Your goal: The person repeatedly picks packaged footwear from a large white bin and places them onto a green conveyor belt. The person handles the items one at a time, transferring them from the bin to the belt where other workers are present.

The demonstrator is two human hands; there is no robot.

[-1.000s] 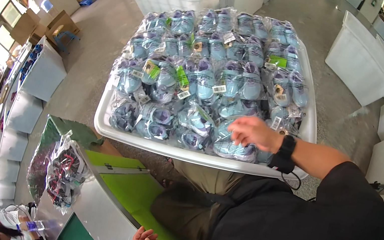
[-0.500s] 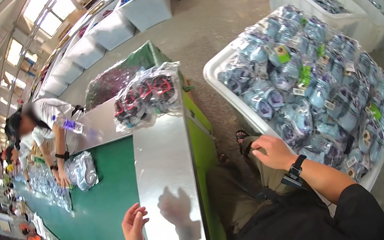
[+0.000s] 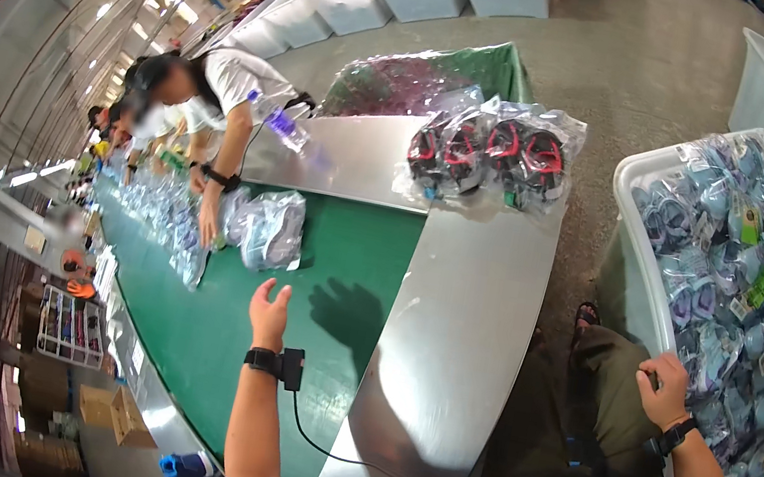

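My left hand (image 3: 269, 316) is raised over the green conveyor belt (image 3: 339, 252), thumb and fingers apart, holding nothing. Nearest to it lies a clear bag of pale blue shoes (image 3: 270, 228). A dark strap with a small wired box circles that wrist. My right hand (image 3: 665, 389) hangs beside the large white bin (image 3: 654, 183), its fingers curled loosely with nothing seen in them. Pale blue and lilac shoes in clear bags (image 3: 747, 259) fill this bin. Bagged black and red shoes (image 3: 493, 151) rest on the metal table edge (image 3: 485, 286).
Across the belt a co-worker (image 3: 221, 111) leans in, a hand at a row of bagged shoes (image 3: 164, 212). A purple-labelled bottle (image 3: 280, 123) is near that arm. Behind the table stands a plastic-covered green container (image 3: 480, 73). Blue shoes (image 3: 187, 469) are at the lower left.
My view has turned left, toward the belt. My left hand has reached forward from the metal edge to above the belt. My right hand has lowered beside the bin.
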